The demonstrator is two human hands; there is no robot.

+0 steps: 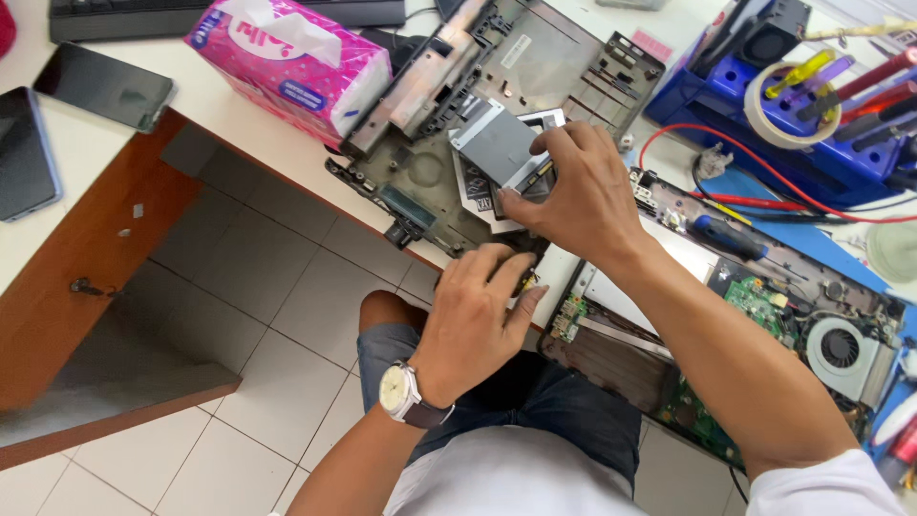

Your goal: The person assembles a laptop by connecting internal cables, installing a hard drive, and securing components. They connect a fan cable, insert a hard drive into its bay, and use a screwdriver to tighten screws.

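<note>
While the right hand (583, 191) pinches a flat grey drive (497, 145) by its near edge, thumb below and fingers along the side, the drive sits tilted over its bay in the opened laptop base (535, 67), which lies upside down at the desk edge. Part of the drive's metal caddy (475, 191) (a pale frame with a printed label) shows beneath it. The left hand (478, 311), wearing a wristwatch (396, 392) with a pale dial, presses its fingers down on the near corner of the laptop base, where the chassis overhangs the desk; it grips nothing, the palm simply resting and the fingers curled against the plastic.

To the left of the base lies a pink tissue pack (287, 57), touching the chassis edge, and beyond it a dark phone (103, 86) and a second phone (24, 153) rest on the white desk (220, 105). On the right, a second opened laptop (764, 315) shows a green circuit board and a round fan (841, 349). A blue-handled screwdriver (726, 237) lies on it. Farther back, a blue tool rack (764, 124) holds screwdrivers and a roll of tape (788, 105), with a red wire (726, 143) looping in front.
</note>
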